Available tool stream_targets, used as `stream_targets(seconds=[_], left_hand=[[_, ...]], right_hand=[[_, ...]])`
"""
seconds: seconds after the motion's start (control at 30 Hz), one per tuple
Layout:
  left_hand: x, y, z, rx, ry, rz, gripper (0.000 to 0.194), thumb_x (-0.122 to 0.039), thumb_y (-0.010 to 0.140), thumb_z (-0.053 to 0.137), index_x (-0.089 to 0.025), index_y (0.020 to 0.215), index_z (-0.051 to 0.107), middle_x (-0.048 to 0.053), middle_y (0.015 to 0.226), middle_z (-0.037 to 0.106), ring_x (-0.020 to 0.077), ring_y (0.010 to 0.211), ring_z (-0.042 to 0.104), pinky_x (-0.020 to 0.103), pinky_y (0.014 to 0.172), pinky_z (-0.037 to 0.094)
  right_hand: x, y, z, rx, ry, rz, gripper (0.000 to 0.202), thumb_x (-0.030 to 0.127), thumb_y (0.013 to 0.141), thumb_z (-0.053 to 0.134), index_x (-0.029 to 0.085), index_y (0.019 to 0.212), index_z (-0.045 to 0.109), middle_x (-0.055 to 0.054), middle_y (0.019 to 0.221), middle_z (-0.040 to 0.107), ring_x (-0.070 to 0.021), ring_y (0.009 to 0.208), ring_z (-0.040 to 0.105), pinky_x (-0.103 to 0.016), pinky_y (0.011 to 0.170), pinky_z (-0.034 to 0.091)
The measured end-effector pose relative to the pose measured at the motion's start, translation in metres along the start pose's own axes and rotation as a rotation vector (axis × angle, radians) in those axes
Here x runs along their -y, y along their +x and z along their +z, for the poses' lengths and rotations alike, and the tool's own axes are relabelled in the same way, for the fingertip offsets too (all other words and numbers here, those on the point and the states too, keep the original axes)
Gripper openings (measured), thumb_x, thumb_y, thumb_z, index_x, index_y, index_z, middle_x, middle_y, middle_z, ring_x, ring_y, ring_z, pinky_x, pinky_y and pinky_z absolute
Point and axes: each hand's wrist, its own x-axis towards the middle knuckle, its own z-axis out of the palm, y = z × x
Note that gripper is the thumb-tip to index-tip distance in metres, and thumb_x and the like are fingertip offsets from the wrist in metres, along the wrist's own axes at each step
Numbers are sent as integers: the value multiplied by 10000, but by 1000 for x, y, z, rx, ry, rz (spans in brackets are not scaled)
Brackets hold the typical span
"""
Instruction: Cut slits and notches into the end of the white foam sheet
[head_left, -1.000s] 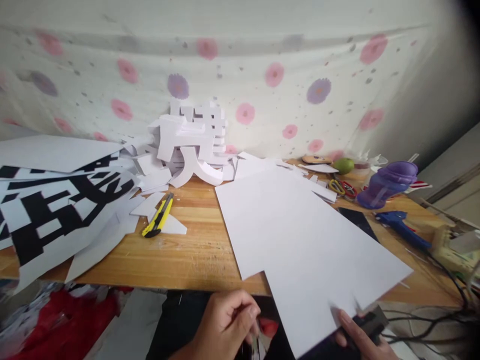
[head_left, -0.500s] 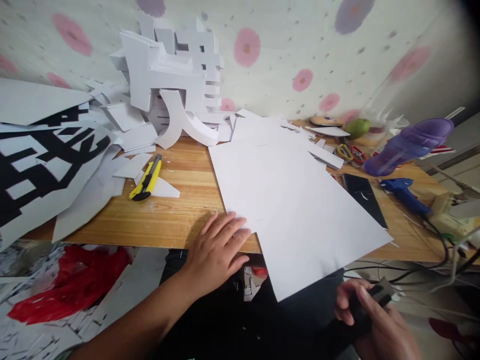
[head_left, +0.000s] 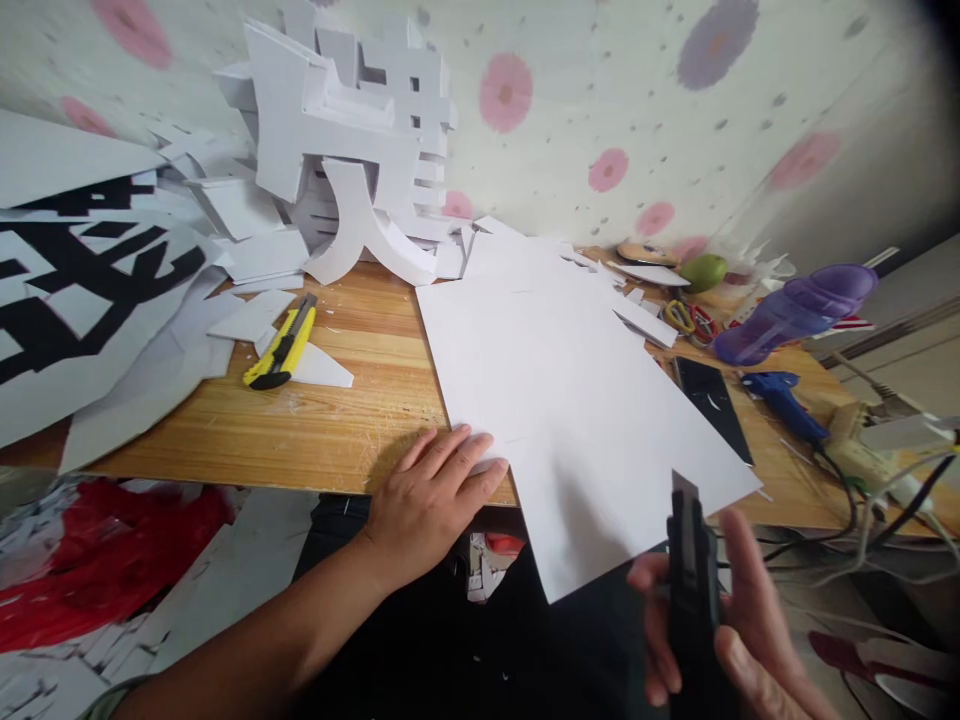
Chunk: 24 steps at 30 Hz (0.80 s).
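Note:
A large white sheet lies at an angle on the wooden table, its near corner past the front edge. My left hand rests palm down with fingers stretched out, the fingertips on the sheet's left edge. At the lower right, my right hand is wrapped round a black utility knife, whose blade points up and away beside the sheet's near right edge. A yellow and black utility knife lies to the left on the table, partly over white scraps.
White cut-out pieces stand stacked by the wall. Black-patterned paper lies at left. On the right are a dark phone, a blue glue gun, a purple bottle, scissors and cables. A red bag is below.
My right hand has raised the black knife and turned it so that the blade points up and away. My left hand stays on the sheet's edge. The view has shifted slightly.

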Motion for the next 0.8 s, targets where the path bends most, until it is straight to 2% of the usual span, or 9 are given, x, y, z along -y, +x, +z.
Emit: stream_targets(seconds=[0.1,0.2,0.3,0.4,0.43,0.5,0.6,0.7,0.8], left_hand=[[0,0,1,-13,-10,0,312,-159,937,510,-264,1197,646,42,1304,642,285,1215,582,480,1008,455],[0,-1,3,-39,-18,-7,295,-166,939,525,-271,1184,652,35,1295,648,272,1211,586,464,998,463],[0,-2,4,-38,-16,-1,308,-169,946,510,-269,1207,640,38,1296,649,282,1211,585,477,980,474],[0,-3,4,-17,-3,-4,331,-153,947,484,-266,1220,633,36,1313,639,289,1218,578,491,976,477],[0,-3,5,-13,6,-5,340,-151,947,478,-268,1230,627,33,1317,636,287,1217,579,485,968,481],[0,-2,5,-13,26,-5,367,-158,947,477,-281,1269,604,27,1319,635,280,1207,585,465,944,494],[-2,-1,7,-31,63,-10,408,-154,929,503,-314,1295,586,15,1302,645,273,1189,595,436,911,502],[-2,-1,8,-36,83,-10,434,-127,906,521,-329,1282,596,11,1295,648,276,1187,593,428,906,494],[-2,-1,8,-29,87,-3,431,-131,910,520,-323,1289,593,17,1310,638,283,1204,579,430,914,485]], right_hand=[[21,15,5,71,-52,-6,733,328,688,809,534,1312,484,-105,1168,704,-276,583,700,-426,474,544],[34,31,22,94,16,-26,433,469,732,762,424,1152,665,-139,1065,746,-354,768,738,-429,519,555],[41,50,43,158,147,-95,649,754,635,685,313,1110,717,-163,943,767,-376,891,727,-473,631,575],[41,70,57,201,219,-174,890,867,461,670,268,1118,712,-155,1024,755,-370,976,703,-498,734,569],[40,77,59,208,215,-212,912,869,436,679,271,1124,701,-136,1011,756,-353,966,703,-488,754,563],[36,91,61,186,153,-327,825,837,465,706,280,1073,693,-55,785,745,-281,814,708,-426,732,553],[28,106,61,119,36,-472,534,677,588,790,237,872,687,84,412,464,-146,456,528,-293,553,473],[20,111,62,86,-4,-513,479,534,528,892,197,799,685,99,402,411,-103,374,418,-259,450,389],[13,111,64,70,16,-559,641,663,437,863,224,866,679,96,453,426,-133,423,492,-275,447,430]])
